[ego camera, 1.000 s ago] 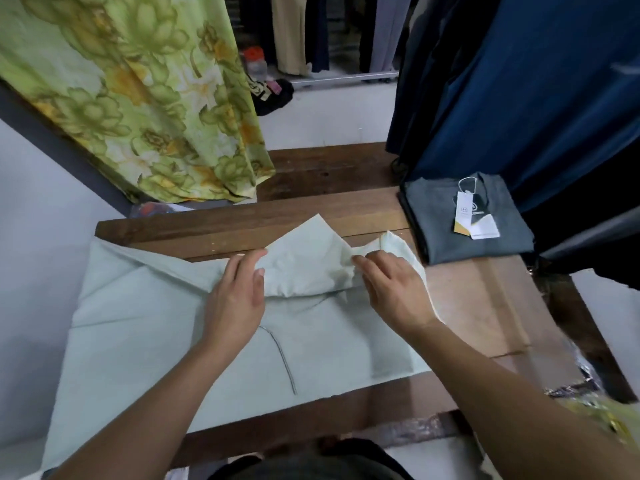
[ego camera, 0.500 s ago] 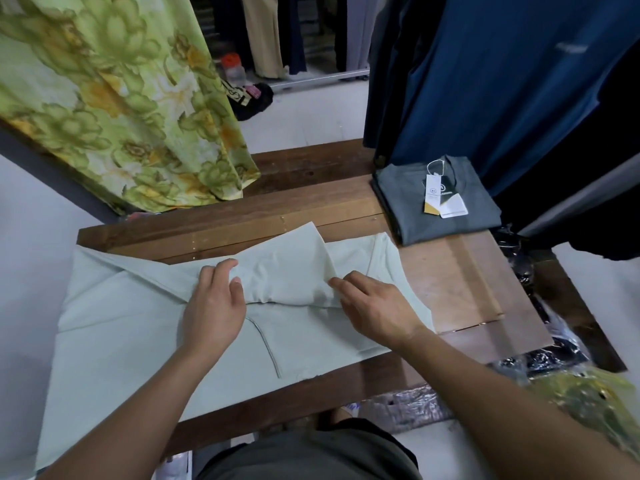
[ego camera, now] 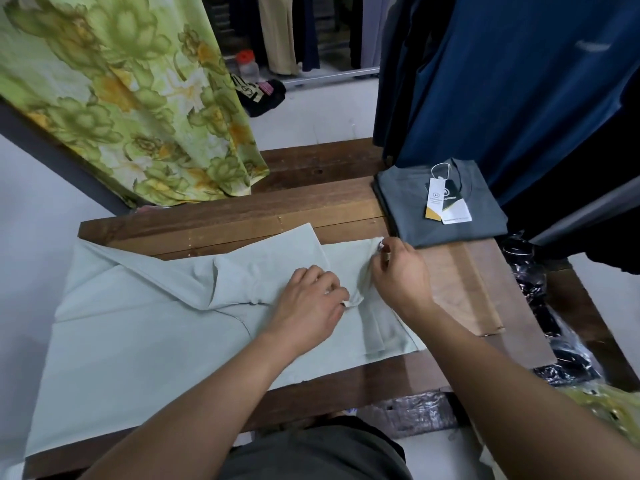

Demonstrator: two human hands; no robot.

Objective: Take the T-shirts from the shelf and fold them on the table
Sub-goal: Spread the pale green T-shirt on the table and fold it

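Note:
A pale mint T-shirt (ego camera: 145,327) lies spread across the wooden table (ego camera: 311,209), its left part hanging over the table's left edge and one sleeve folded inward. My left hand (ego camera: 308,303) pinches a small bunched fold of the shirt near its right side. My right hand (ego camera: 398,271) pinches the shirt's far right corner, close to the left hand. A folded grey T-shirt (ego camera: 440,202) with hang tags (ego camera: 446,202) lies at the table's far right.
A green floral cloth (ego camera: 121,98) hangs over the table's far left. Dark blue garments (ego camera: 519,81) hang above the grey shirt. Black plastic-wrapped packs (ego camera: 554,341) sit right of the table. A cardboard sheet (ego camera: 464,289) lies under my right hand's side.
My left hand has moved right across the shirt to meet the right hand and now pinches fabric. My right hand has shifted to the shirt's far right corner.

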